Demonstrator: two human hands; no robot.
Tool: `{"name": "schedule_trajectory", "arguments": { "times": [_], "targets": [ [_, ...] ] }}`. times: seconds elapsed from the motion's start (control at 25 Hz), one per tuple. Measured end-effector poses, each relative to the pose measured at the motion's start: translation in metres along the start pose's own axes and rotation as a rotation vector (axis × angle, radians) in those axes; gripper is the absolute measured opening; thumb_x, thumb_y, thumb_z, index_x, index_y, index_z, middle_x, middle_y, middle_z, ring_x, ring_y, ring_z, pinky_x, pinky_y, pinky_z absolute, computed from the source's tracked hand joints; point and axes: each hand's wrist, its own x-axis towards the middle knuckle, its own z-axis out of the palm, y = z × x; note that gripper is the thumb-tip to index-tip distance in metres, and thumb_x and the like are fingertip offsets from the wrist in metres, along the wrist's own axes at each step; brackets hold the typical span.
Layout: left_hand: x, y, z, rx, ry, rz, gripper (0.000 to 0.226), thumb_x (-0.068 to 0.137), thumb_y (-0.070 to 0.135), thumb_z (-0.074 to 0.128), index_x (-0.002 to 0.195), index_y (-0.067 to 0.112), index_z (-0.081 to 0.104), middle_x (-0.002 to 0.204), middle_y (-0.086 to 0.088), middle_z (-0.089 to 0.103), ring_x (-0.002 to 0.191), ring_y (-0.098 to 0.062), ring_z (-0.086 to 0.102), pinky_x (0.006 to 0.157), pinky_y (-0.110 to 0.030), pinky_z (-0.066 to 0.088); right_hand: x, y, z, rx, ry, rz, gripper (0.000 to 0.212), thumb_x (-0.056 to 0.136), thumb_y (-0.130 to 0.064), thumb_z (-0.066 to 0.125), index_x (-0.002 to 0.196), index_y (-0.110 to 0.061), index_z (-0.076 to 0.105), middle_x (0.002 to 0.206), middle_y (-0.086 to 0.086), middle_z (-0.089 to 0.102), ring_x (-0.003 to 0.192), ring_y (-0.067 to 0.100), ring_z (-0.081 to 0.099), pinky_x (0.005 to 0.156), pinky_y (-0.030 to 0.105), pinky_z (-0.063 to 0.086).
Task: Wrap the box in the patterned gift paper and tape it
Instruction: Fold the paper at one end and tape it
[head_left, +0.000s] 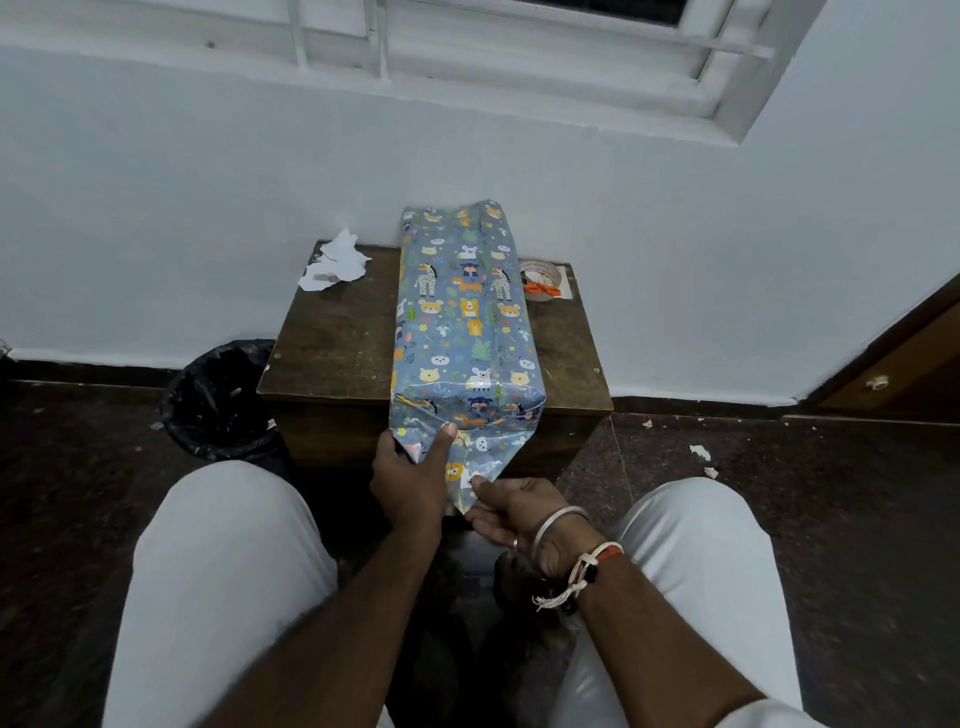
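Pale-trousered knees frame both hands, the left hand (410, 483) gripping the patterned gift paper (485, 447) at its hanging end flap, the right hand (511, 512) pinching that flap's tip, while the wrapped box (462, 322) lies lengthwise on the desk (337, 338).

Honestly, nothing readable here. The only lettering is some tiny reddish print around the inner core of the clear tape roll (538, 266), at about 2 o'clock on the dark brown wooden table (332, 338), and it's too small to make out. The blue animal-print gift paper (462, 322) just shows cartoon critters, no words.
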Motion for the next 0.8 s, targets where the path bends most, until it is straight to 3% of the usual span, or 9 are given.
{"name": "schedule_trajectory", "arguments": {
  "times": [0.32,0.52,0.72,0.8],
  "targets": [
    [-0.019,0.004,0.005,0.113,0.038,0.005,0.055,0.087,0.047,0.077,0.127,0.015,0.057,0.117,0.000,0.070,0.108,-0.027,0.068,0.083,-0.029,0.045,0.012,0.015,0.008,-0.035,0.072,-0.100,0.030,0.091,-0.015,0.077,0.068,-0.003,0.062,0.050,0.007,0.064,0.039,0.009,0.058,0.044,0.018,0.051],
    [-0.022,0.002,0.011,0.135,0.075,0.021,0.057,0.089,0.048,0.074,0.130,0.013,0.054,0.122,-0.007,0.070,0.111,-0.033,0.067,0.083,-0.030,0.044,0.016,0.018,0.008,-0.051,0.074,-0.127,0.032,0.091,-0.015,0.077,0.067,-0.002,0.063,0.050,0.005,0.064,0.037,0.008,0.054,0.041,0.018,0.047],
    [-0.022,0.005,0.013,0.064,0.063,-0.005,0.056,0.089,0.043,0.076,0.132,0.013,0.057,0.126,-0.005,0.068,0.116,-0.029,0.065,0.087,-0.026,0.042,0.016,0.001,0.002,0.065,0.100,-0.149,0.033,0.091,-0.025,0.079,0.069,-0.011,0.058,0.051,0.004,0.058,0.047,0.019,0.056,0.051,0.028,0.050],
    [-0.019,0.004,0.012,0.055,0.058,-0.044,0.055,0.088,0.045,0.077,0.129,0.011,0.062,0.126,-0.005,0.069,0.118,-0.026,0.064,0.089,-0.027,0.044,0.017,-0.003,0.006,0.126,0.083,-0.205,0.019,0.090,-0.019,0.079,0.083,-0.005,0.067,0.064,0.011,0.070,0.057,0.026,0.063,0.063,0.037,0.053]
  ]
}}
